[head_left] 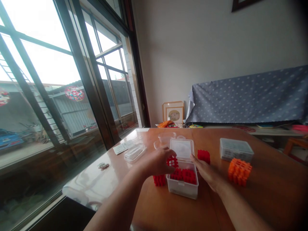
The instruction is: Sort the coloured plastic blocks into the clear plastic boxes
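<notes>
An open clear plastic box point(183, 189) stands on the wooden table with red toothed pieces point(189, 176) inside and its lid point(182, 148) raised at the back. My left hand point(158, 162) is closed on a red lattice piece point(172, 162) above the box's left rear part. At the box's right rear corner, beside the lid, my right hand point(204, 171) has its fingers stretched out and holds nothing. One red stack point(159, 180) sits left of the box. Behind my right hand is another red stack point(203, 156).
An orange stack point(240, 172) and a closed clear box point(236, 149) are on the table point(271, 192) at the right. Clear containers point(135, 152), a paper point(121, 148) and a small item point(103, 165) lie at the left, near the window.
</notes>
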Demonstrator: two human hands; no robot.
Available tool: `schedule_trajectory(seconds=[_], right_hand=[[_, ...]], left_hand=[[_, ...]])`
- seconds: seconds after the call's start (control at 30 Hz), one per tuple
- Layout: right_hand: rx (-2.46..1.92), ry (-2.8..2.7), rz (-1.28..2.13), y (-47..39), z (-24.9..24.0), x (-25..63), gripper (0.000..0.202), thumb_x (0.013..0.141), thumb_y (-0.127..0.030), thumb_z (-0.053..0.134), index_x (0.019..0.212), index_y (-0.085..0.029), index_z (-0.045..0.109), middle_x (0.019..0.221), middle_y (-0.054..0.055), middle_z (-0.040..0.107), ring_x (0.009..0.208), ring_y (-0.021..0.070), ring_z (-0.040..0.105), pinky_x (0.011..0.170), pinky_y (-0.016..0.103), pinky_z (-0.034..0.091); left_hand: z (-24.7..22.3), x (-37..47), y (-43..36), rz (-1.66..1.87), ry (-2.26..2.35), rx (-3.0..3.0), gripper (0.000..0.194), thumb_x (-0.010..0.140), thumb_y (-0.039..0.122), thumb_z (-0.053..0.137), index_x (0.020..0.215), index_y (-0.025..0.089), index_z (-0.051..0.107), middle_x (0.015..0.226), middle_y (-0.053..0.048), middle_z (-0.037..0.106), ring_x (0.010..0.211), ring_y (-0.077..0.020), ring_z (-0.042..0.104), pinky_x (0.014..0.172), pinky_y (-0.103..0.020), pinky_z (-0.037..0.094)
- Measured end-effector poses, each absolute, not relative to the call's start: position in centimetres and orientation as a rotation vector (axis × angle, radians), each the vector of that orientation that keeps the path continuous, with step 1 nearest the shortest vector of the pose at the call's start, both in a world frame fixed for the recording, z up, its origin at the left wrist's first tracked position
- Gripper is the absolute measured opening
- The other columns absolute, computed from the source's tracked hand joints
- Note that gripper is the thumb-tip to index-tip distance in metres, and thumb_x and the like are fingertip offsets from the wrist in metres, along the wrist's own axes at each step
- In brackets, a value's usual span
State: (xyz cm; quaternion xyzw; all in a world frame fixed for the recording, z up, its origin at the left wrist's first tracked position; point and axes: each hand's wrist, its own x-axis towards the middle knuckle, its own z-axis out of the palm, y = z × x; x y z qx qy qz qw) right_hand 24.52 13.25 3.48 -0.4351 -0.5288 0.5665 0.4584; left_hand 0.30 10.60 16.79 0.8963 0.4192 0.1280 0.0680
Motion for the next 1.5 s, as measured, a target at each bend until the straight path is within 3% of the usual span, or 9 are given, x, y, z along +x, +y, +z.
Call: schedule_trajectory(seconds=[0.13, 0.23, 0.53, 0.77, 0.97, 1.13, 1.37, 1.5], right_hand=[[-1.123, -1.278, 1.427, 13.3, 3.1, 24.6, 0.072, 0.086, -0.077, 0.047, 0.123, -0.02, 0.069, 0.098, 0.009, 0.078, 0.089, 0.029, 0.072, 0.083, 0.043, 0.054], [-1.142, -1.276, 1.411, 13.3, 3.3, 24.6, 0.072, 0.085, -0.077, 0.047, 0.124, -0.021, 0.068, 0.093, 0.008, 0.078, 0.084, 0.028, 0.072, 0.079, 0.042, 0.053], [-1.106, -1.324, 1.379, 13.2, 3.9, 24.6, 0.071, 0.086, -0.077, 0.047, 0.12, -0.02, 0.071, 0.094, 0.008, 0.078, 0.093, 0.0278, 0.07, 0.095, 0.045, 0.049], [-1.035, -1.29, 1.403, 12.5, 5.2, 24.3, 0.067, 0.085, -0.074, 0.052, 0.117, -0.018, 0.073, 0.103, 0.01, 0.078, 0.113, 0.0311, 0.066, 0.108, 0.044, 0.041], [-1.113, -1.302, 1.385, 13.0, 4.3, 24.6, 0.071, 0.086, -0.074, 0.05, 0.127, -0.018, 0.068, 0.099, 0.01, 0.078, 0.105, 0.0303, 0.069, 0.1, 0.045, 0.046], [-1.123, -1.314, 1.392, 13.3, 3.7, 24.7, 0.072, 0.086, -0.075, 0.049, 0.129, -0.02, 0.066, 0.099, 0.009, 0.078, 0.098, 0.0289, 0.07, 0.094, 0.044, 0.049], [-1.077, -1.32, 1.374, 13.1, 3.8, 24.7, 0.066, 0.087, -0.072, 0.051, 0.123, -0.02, 0.07, 0.103, 0.008, 0.078, 0.104, 0.0292, 0.069, 0.102, 0.045, 0.045], [-1.077, -1.314, 1.384, 13.0, 4.2, 24.6, 0.066, 0.087, -0.072, 0.052, 0.12, -0.019, 0.072, 0.106, 0.008, 0.077, 0.109, 0.029, 0.067, 0.106, 0.044, 0.043]], left_hand=[[16.5, 2.8, 10.9, 0.25, 1.174, 2.76, 0.049, 0.073, 0.037, 0.073, 0.119, 0.024, 0.064, 0.113, -0.006, 0.062, 0.094, -0.0217, 0.064, 0.082, -0.031, 0.053], [15.9, 3.7, 11.5, 0.138, 1.152, 2.797, 0.046, 0.071, 0.038, 0.074, 0.115, 0.025, 0.065, 0.109, -0.005, 0.062, 0.09, -0.0215, 0.065, 0.079, -0.031, 0.054], [13.8, 3.7, 13.2, -0.093, 1.15, 2.846, 0.048, 0.069, 0.041, 0.077, 0.114, 0.026, 0.066, 0.11, -0.006, 0.065, 0.094, -0.0236, 0.066, 0.082, -0.032, 0.054], [13.4, 4.0, 13.5, -0.23, 1.155, 2.898, 0.045, 0.07, 0.039, 0.076, 0.112, 0.024, 0.068, 0.107, -0.007, 0.07, 0.093, -0.0255, 0.069, 0.081, -0.033, 0.056], [13.8, 4.3, 12.9, -0.265, 1.201, 2.882, 0.041, 0.07, 0.03, 0.073, 0.111, 0.024, 0.071, 0.108, -0.009, 0.072, 0.095, -0.0292, 0.069, 0.081, -0.038, 0.057], [14.1, 4.3, 12.4, -0.246, 1.247, 2.831, 0.039, 0.072, 0.027, 0.072, 0.11, 0.023, 0.07, 0.109, -0.009, 0.071, 0.093, -0.0267, 0.07, 0.08, -0.035, 0.057], [14.2, 4.4, 12.1, -0.181, 1.32, 2.843, 0.034, 0.076, 0.019, 0.062, 0.109, 0.026, 0.07, 0.113, -0.005, 0.07, 0.095, -0.025, 0.069, 0.083, -0.035, 0.055], [14.4, 4.7, 11.6, -0.196, 1.313, 2.845, 0.027, 0.083, 0.019, 0.055, 0.102, 0.025, 0.072, 0.099, -0.005, 0.075, 0.095, -0.0254, 0.069, 0.09, -0.04, 0.051]])
